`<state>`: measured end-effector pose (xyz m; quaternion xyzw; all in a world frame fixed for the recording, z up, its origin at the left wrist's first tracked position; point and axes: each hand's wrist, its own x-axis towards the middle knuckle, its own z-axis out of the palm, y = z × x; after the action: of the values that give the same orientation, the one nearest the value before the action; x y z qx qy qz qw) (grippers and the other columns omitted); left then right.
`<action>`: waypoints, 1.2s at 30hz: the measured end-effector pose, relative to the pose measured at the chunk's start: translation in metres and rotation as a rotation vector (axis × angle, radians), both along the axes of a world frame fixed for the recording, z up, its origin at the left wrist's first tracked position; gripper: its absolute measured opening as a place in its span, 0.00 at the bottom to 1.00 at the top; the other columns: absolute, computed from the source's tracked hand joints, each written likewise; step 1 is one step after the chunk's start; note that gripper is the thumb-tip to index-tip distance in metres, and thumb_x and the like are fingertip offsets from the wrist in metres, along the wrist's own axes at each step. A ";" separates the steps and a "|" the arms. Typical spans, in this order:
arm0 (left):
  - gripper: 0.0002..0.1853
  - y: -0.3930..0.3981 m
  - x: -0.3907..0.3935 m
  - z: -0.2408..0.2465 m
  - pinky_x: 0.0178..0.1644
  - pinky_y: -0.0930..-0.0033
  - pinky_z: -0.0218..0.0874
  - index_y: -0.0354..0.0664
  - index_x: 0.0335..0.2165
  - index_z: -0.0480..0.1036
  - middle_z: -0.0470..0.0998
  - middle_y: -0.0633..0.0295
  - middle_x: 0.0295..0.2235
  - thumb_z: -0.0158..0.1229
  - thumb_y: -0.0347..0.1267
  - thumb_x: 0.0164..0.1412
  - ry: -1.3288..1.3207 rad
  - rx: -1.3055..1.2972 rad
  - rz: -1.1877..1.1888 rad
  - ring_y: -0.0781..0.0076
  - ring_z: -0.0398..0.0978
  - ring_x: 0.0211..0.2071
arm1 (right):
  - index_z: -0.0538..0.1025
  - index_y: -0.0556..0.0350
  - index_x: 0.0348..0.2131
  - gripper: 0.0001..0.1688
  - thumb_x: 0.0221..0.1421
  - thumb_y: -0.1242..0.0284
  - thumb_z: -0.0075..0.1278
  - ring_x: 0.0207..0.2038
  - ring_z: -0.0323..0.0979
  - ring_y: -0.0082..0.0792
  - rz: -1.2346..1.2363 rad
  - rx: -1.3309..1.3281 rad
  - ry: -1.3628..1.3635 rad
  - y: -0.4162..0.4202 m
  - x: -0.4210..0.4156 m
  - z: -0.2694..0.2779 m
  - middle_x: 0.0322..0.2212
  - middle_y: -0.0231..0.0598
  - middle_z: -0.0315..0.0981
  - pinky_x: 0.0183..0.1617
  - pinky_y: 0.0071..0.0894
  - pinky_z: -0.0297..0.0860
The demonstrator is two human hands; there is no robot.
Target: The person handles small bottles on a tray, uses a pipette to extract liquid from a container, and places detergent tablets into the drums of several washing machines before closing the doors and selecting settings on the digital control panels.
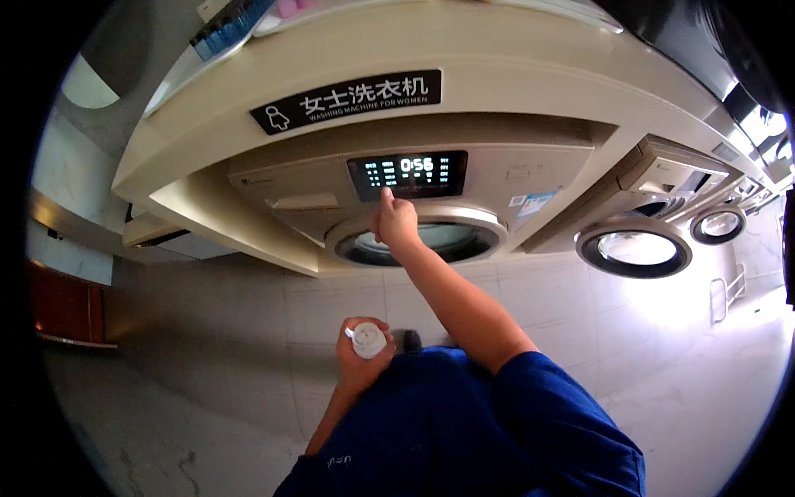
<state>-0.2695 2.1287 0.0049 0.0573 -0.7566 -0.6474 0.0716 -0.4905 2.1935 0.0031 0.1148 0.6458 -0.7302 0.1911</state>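
A front-loading washing machine [540,164] stands built in under a cream counter, its lit touch panel [456,168] facing me. My right hand [396,217] reaches up to the lower left part of that panel with one finger extended. Whether the fingertip presses or only hovers, I cannot tell. Below the hand is the round glass door [459,239], partly covered by my wrist and forearm. Low in front of my body, my left hand [361,366] is wrapped around a small white container [369,340], seen from its top. What the container holds is unclear.
More washing machines line the right, with one round door [636,246] swung out. A black sign [348,99] with writing is fixed to the counter front [497,74]. Blue bottles [217,38] stand on the counter at upper left. A metal rack [718,301] is on the tiled floor [248,323].
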 end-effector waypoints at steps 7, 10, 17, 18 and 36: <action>0.20 0.000 0.001 0.015 0.37 0.68 0.66 0.41 0.34 0.63 0.73 0.58 0.32 0.61 0.21 0.41 -0.033 0.012 0.019 0.73 0.73 0.32 | 0.70 0.62 0.16 0.33 0.60 0.53 0.36 0.11 0.61 0.27 0.100 0.016 0.013 0.013 0.000 -0.001 0.11 0.36 0.64 0.16 0.27 0.61; 0.20 0.003 0.004 0.021 0.37 0.68 0.66 0.41 0.35 0.63 0.73 0.59 0.32 0.61 0.22 0.40 -0.020 -0.100 -0.011 0.73 0.73 0.32 | 0.70 0.62 0.17 0.33 0.60 0.54 0.36 0.12 0.62 0.26 0.133 0.020 -0.002 0.015 0.020 -0.009 0.10 0.35 0.64 0.16 0.28 0.62; 0.20 -0.001 0.003 0.004 0.38 0.67 0.66 0.41 0.35 0.62 0.72 0.58 0.32 0.61 0.22 0.41 0.017 -0.002 -0.024 0.73 0.73 0.33 | 0.70 0.63 0.15 0.33 0.59 0.53 0.38 0.13 0.64 0.28 -0.038 0.069 0.053 -0.002 -0.002 -0.005 0.10 0.36 0.65 0.16 0.29 0.61; 0.20 -0.002 0.001 -0.001 0.38 0.67 0.66 0.41 0.35 0.62 0.72 0.58 0.32 0.61 0.22 0.41 0.012 0.015 -0.014 0.73 0.73 0.33 | 0.70 0.62 0.15 0.33 0.59 0.53 0.38 0.13 0.64 0.28 -0.041 0.062 0.068 -0.004 -0.005 -0.015 0.10 0.36 0.65 0.17 0.29 0.61; 0.19 0.024 0.009 0.017 0.35 0.69 0.66 0.40 0.34 0.63 0.72 0.58 0.32 0.60 0.20 0.40 0.063 0.014 -0.145 0.74 0.73 0.30 | 0.71 0.58 0.21 0.19 0.57 0.62 0.43 0.15 0.62 0.22 0.163 0.074 0.035 0.112 0.058 -0.059 0.15 0.32 0.66 0.17 0.20 0.57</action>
<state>-0.2609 2.1527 0.0219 -0.0175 -0.7516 -0.6577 0.0480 -0.4325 2.3053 -0.0561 0.0559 0.6826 -0.6899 0.2343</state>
